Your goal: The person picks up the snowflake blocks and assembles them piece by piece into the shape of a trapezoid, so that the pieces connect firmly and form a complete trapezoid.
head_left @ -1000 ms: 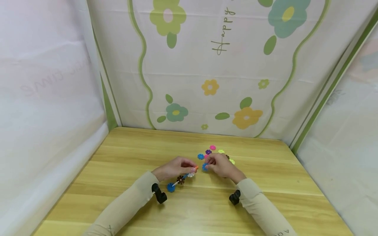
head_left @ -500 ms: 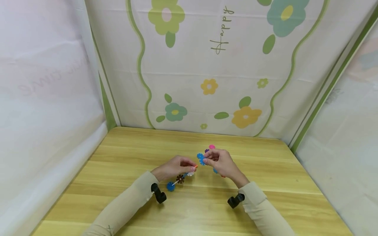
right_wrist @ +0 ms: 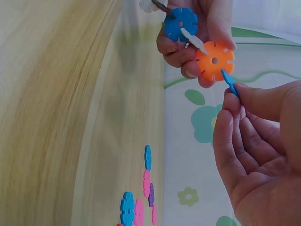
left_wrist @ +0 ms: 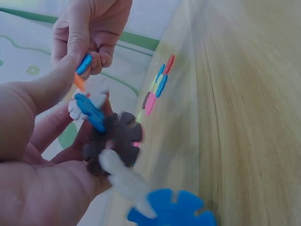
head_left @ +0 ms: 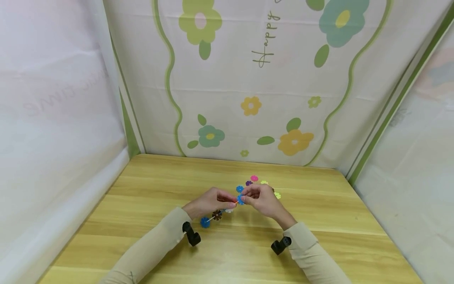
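A chain of interlocking notched plastic discs hangs from my left hand [head_left: 211, 202], whose thumb and fingers pinch it by the orange disc [right_wrist: 207, 67] at one end. Further along the chain come a white disc, a blue disc [left_wrist: 90, 112], a brown disc [left_wrist: 117, 141] and, at the far end, a dark blue disc [left_wrist: 174, 212]. My right hand [head_left: 264, 200] pinches a single light blue disc [right_wrist: 230, 84] between thumb and fingertips. In the right wrist view its edge meets a notch of the orange disc, at right angles to it.
Loose discs lie flat on the wooden table [head_left: 149, 181] beyond my right hand, among them a pink disc [head_left: 254, 178], a purple disc [head_left: 249, 183], a blue disc [head_left: 239, 189] and a yellow disc [head_left: 278, 195]. A flower-printed cloth [head_left: 220, 79] stands behind the table.
My right hand has lifted the light blue disc away from the loose pieces and brought it left against the orange disc. The left hand stays nearly in place with the chain.
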`<state>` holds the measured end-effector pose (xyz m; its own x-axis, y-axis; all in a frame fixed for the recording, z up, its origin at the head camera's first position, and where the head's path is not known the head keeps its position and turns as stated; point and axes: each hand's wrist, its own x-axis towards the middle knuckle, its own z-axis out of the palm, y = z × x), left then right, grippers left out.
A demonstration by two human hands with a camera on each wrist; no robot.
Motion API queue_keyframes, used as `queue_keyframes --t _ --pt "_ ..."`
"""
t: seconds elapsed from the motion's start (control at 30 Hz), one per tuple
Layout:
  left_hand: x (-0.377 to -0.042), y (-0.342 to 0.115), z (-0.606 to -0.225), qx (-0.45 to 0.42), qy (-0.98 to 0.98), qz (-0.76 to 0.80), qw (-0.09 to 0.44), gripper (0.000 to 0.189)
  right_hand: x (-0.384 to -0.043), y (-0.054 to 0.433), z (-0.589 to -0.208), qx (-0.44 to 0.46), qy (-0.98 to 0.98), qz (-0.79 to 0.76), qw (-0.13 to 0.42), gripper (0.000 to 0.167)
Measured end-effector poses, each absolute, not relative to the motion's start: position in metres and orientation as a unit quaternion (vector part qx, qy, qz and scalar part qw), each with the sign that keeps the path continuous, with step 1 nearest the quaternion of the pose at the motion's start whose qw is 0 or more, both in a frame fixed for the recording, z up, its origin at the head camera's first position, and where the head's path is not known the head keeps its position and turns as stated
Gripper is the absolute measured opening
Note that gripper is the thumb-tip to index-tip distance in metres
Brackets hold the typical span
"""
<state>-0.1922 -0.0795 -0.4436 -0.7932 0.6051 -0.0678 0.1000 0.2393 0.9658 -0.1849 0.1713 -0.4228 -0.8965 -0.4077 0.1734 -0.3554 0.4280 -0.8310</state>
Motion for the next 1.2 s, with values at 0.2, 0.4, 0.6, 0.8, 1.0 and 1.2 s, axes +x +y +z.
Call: queue_keyframes --t 0.2,0.4,0.6,0.8,1.0,1.2 --pt "-0.189 -0.073 -0.441 0.257 0.785 0.541 0.16 0.024 -0.183 0.167 -0.422 -0.218 0.848 -0.483 0.015 0.004" --pt "-0.188 -0.068 -0.433 0.296 0.79 0.523 0.121 0.021 -0.186 0.166 -0.416 -0.228 0.851 -0.473 0.012 0.004" --pt "-0.192 -0.069 -0.433 0.294 0.789 0.524 0.128 0.02 -0.191 0.177 -0.414 -0.242 0.846 -0.473 0.038 0.02" --pt "-0.192 -0.073 -0.438 0.286 0.797 0.511 0.15 0.024 -0.195 0.207 -0.415 -0.228 0.881 -0.412 0.047 0.026" --pt "-0.19 -0.076 -0.441 0.278 0.794 0.517 0.158 0.025 -0.195 0.237 -0.422 -0.198 0.925 -0.318 0.059 0.023" --pt "-0.189 -0.078 -0.439 0.278 0.796 0.514 0.159 0.025 -0.19 0.255 -0.442 -0.161 0.944 -0.282 0.065 0.021"
